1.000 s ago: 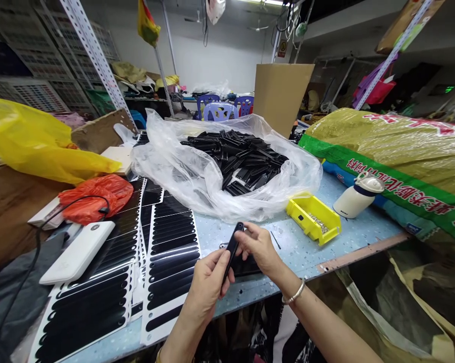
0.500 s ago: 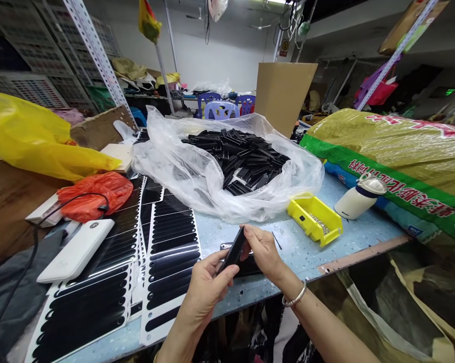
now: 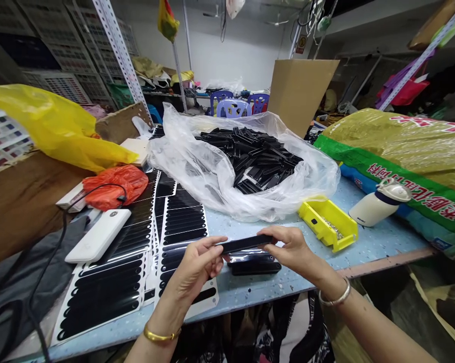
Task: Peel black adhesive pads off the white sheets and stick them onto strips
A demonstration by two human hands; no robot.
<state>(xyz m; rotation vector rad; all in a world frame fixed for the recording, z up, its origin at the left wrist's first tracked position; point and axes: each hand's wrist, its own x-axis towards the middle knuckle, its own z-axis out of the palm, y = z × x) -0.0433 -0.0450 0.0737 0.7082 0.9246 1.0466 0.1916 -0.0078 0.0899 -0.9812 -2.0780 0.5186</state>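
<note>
A slim black strip-shaped piece (image 3: 246, 244) is held level between my two hands, above the blue speckled table (image 3: 310, 277). My left hand (image 3: 197, 262) pinches its left end between thumb and fingers. At the other end, the thumb and fingers of my right hand (image 3: 289, 247) close on it. Just beneath lie more black pieces (image 3: 255, 267), partly covered by the held one. Left of my left hand are white sheets (image 3: 212, 302) carrying rows of black rounded strips (image 3: 184, 222).
A clear plastic bag (image 3: 197, 181) full of black pieces (image 3: 250, 151) spreads behind my hands. To the right stand a yellow bin (image 3: 314, 229) with small metal parts, a tilted white bottle (image 3: 374, 206) and a large sack (image 3: 412, 146). A white power bank (image 3: 99, 237) lies left.
The black strip has turned from steeply slanted to nearly level. My hands have moved apart towards its two ends, uncovering the pieces below. The view has shifted left.
</note>
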